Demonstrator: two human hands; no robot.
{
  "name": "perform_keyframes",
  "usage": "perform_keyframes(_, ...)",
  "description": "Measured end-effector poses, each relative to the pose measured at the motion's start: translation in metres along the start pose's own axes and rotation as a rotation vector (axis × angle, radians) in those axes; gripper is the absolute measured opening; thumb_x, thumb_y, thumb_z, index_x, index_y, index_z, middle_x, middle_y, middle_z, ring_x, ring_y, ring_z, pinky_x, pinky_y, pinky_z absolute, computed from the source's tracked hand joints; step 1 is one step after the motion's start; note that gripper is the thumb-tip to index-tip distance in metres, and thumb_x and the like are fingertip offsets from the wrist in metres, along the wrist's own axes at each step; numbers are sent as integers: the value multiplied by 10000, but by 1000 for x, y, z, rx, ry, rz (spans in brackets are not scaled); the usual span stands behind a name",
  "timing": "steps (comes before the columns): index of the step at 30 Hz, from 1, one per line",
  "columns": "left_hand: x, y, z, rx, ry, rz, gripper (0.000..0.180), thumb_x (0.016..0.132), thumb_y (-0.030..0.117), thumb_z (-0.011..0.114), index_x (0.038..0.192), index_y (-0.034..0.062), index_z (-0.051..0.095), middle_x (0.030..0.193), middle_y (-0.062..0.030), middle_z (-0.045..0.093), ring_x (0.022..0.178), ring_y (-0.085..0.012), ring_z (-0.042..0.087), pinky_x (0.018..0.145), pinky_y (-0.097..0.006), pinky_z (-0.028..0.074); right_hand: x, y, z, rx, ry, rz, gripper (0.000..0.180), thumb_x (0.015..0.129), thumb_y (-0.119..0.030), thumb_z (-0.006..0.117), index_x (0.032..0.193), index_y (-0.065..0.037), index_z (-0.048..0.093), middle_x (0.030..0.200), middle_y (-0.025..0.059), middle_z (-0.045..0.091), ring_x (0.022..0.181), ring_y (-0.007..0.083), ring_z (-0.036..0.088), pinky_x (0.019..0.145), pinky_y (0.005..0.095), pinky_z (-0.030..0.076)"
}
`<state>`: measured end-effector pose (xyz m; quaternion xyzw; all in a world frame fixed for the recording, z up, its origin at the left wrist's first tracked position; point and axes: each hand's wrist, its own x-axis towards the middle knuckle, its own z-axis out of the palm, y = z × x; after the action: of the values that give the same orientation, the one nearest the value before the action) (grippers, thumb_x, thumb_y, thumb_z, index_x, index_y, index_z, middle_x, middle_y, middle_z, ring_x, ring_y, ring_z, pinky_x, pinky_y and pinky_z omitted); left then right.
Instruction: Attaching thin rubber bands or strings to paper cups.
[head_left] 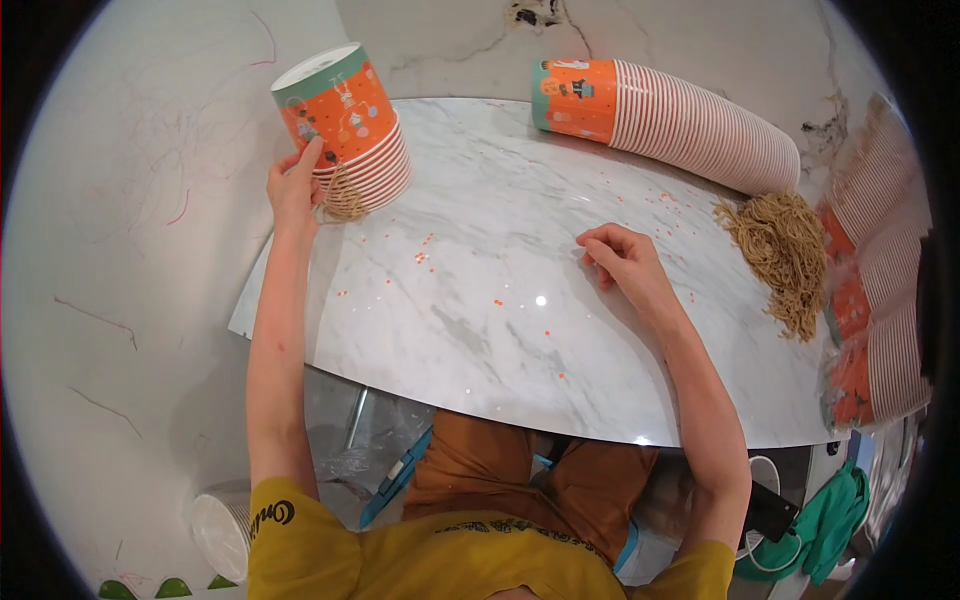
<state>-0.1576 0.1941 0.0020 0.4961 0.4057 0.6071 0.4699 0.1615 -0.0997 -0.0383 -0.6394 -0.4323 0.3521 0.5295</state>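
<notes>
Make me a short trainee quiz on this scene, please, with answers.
1. True or false: the right hand is gripping a cup.

2. Which does the left hand touch?
A) the green cloth
B) the short stack of cups
C) the plastic-wrapped cups

3. Fill in the blank, as seen in the picture: the brown string lies by the ____ end of the long stack of cups.

Key:
1. False
2. B
3. right

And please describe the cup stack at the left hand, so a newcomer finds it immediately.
Find the white marbled table, then its far left part, where the left hand touches an orange cup stack. It is short and stands upside down, unlike the long stack lying on its side.
</notes>
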Motion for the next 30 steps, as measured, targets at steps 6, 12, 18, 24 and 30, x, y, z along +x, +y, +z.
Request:
perform_keyframes(6, -2, -10, -2, -29, 13, -32, 479, 838, 273, 828, 1101, 3, 532, 769, -8, 566, 598, -64, 490, 506, -242, 391, 1, 3, 0, 34, -24, -18, 205, 956, -179, 606, 988, 15, 668, 788, 35, 607, 590, 63, 467, 538, 246, 392)
perform_keyframes(12, -3, -27, -32, -33, -7, -197, 403, 897, 251, 755, 1146, 12, 548, 956, -13, 589, 857, -101, 545, 670, -281, 462, 4, 7, 0, 5, -58, -18, 208, 967, -181, 598, 996, 13, 670, 771, 21, 607, 577, 60, 475, 529, 240, 400)
perform_keyframes(18, -66, -20, -12, 15, 320, -175, 386, 920, 217, 715, 1231, 34, 575, 1040, -12, 546, 984, -116, 510, 811, -290, 451, 5, 11, -1, -25, -31, 10, 210, 958, -183, 597, 985, 8, 679, 767, 22, 624, 556, 67, 482, 524, 247, 402)
perform_keyframes(24, -102, -5, 36, 34, -173, 306, 310, 945, 140, 673, 1208, -2, 593, 1091, -28, 585, 974, -110, 533, 855, -271, 453, 11, 14, -1, -58, -2, -1, 211, 926, -189, 613, 946, 5, 693, 738, 40, 648, 521, 91, 512, 518, 278, 415)
perform_keyframes(30, -82, -23, 146, 207, -532, 25, 301, 897, 194, 703, 1091, -35, 694, 968, -25, 670, 893, -105, 570, 814, -258, 453, 9, 16, 0, -81, 17, -7, 221, 925, -200, 605, 954, -3, 699, 742, 52, 664, 548, 113, 546, 541, 296, 438)
